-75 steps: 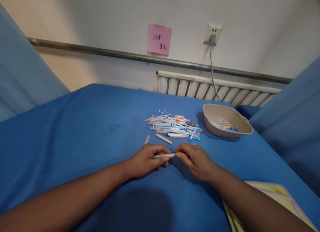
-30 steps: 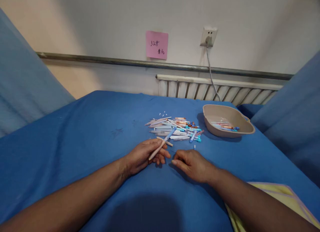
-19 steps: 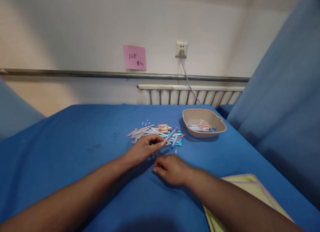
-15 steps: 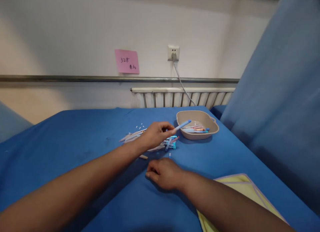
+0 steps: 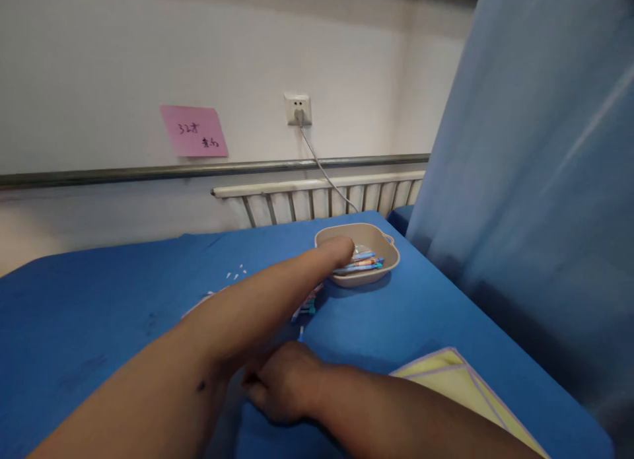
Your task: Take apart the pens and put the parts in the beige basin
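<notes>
My left hand (image 5: 339,249) reaches over the left side of a beige plastic basin (image 5: 341,281). Its fingers are hidden behind the back of the hand, so their grip cannot be told. Close by its fingers, a blue pen (image 5: 365,255) lies over several other pens (image 5: 359,267) in the basin. My right hand (image 5: 284,383) rests low over the blue sheet, blurred, with fingers curled closed; what they hold, if anything, is hidden. A pile of pens (image 5: 308,304) is mostly covered by my left forearm. One small blue-and-white piece (image 5: 300,333) lies just beyond my right hand.
A blue sheet (image 5: 356,327) covers the bed. Several tiny white pieces (image 5: 236,274) lie left of the pile. A yellow cloth (image 5: 446,373) is at the right, partly under my right forearm. A blue curtain (image 5: 520,181) hangs at the right; a bed rail (image 5: 317,181) stands behind.
My left hand has moved from above the pen pile, holding a blue pen, to over the basin. My right hand stays low and curled. The view has swung to the right.
</notes>
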A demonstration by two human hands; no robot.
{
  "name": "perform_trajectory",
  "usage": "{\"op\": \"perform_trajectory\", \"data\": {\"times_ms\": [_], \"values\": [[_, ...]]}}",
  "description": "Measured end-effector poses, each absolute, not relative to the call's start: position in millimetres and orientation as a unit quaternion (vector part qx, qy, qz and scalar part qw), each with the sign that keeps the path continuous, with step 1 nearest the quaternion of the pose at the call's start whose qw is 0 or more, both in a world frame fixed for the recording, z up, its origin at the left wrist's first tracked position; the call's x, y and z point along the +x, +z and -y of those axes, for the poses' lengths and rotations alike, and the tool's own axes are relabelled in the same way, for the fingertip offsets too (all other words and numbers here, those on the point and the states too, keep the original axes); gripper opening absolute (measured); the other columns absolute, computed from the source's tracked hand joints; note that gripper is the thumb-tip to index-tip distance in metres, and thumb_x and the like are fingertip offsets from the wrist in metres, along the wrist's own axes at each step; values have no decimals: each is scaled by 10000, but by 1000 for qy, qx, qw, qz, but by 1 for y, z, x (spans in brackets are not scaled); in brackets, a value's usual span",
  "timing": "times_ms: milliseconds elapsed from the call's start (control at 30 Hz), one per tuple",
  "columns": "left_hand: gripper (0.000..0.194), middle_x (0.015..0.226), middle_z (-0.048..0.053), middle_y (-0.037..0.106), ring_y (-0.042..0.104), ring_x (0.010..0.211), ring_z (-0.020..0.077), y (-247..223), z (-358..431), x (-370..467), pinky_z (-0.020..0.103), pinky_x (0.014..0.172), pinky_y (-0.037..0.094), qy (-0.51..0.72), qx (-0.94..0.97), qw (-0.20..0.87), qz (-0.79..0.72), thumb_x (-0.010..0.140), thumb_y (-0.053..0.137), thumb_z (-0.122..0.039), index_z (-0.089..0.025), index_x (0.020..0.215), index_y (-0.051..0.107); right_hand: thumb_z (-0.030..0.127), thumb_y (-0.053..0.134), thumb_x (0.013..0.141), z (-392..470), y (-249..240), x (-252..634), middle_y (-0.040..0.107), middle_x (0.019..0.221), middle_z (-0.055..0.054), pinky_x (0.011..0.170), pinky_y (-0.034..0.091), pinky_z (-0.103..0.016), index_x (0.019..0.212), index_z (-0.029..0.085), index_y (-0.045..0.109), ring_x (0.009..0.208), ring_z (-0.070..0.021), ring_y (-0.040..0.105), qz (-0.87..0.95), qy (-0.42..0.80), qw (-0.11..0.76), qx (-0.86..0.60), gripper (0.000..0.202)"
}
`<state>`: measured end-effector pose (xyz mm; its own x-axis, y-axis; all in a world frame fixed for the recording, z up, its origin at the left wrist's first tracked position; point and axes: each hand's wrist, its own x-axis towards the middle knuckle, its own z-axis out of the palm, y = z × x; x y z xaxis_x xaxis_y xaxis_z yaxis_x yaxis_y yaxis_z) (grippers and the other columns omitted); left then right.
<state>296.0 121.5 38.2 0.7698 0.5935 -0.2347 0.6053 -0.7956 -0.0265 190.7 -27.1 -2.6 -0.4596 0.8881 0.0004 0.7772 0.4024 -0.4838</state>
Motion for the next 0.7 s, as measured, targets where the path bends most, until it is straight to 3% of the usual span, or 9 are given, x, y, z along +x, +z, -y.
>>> {"op": "perform_trajectory", "data": {"times_ms": [267, 400, 500, 567, 700], "values": [[279, 1113, 79, 590, 592, 962, 209, 40, -125, 297, 392, 813, 505, -118, 947, 31, -299, 882, 549, -310, -148, 1109, 568, 322, 431, 846, 24, -4, 192, 707, 990, -28, 651, 464, -284, 1022, 240, 646, 879, -213, 648, 824, 214, 134, -508, 290], [209, 1022, 57, 680, 604, 981, 206, 59, -112, 267, 277, 835, 450, -35, 959, 46, -276, 849, 552, -286, -174, 979, 670, 373, 436, 864, 30, -10, 197, 709, 947, -56, 633, 424, -271, 975, 199, 649, 838, -207, 642, 828, 211, 175, -490, 296], [286, 1093, 8, 673, 599, 987, 156, 77, -97, 206, 221, 829, 428, 45, 959, 62, -272, 882, 456, -315, -223, 1082, 638, 353, 464, 860, 34, -15, 198, 707, 901, -42, 615, 384, -251, 944, 199, 636, 797, -182, 634, 813, 221, 214, -495, 246], [295, 988, 4, 703, 622, 892, 150, 83, -86, 149, 215, 773, 440, 152, 942, 109, -279, 878, 449, -357, -209, 1015, 664, 342, 491, 852, 35, -18, 198, 703, 862, -29, 602, 360, -236, 910, 199, 632, 765, -163, 623, 803, 234, 227, -498, 209], [327, 890, 19, 719, 634, 802, 178, 64, -71, 31, 243, 735, 456, 229, 855, 153, -440, 827, 492, -431, -187, 949, 672, 292, 526, 841, 37, -22, 196, 680, 787, -9, 571, 335, -212, 873, 191, 629, 693, -130, 590, 781, 264, 254, -505, 148]]}}
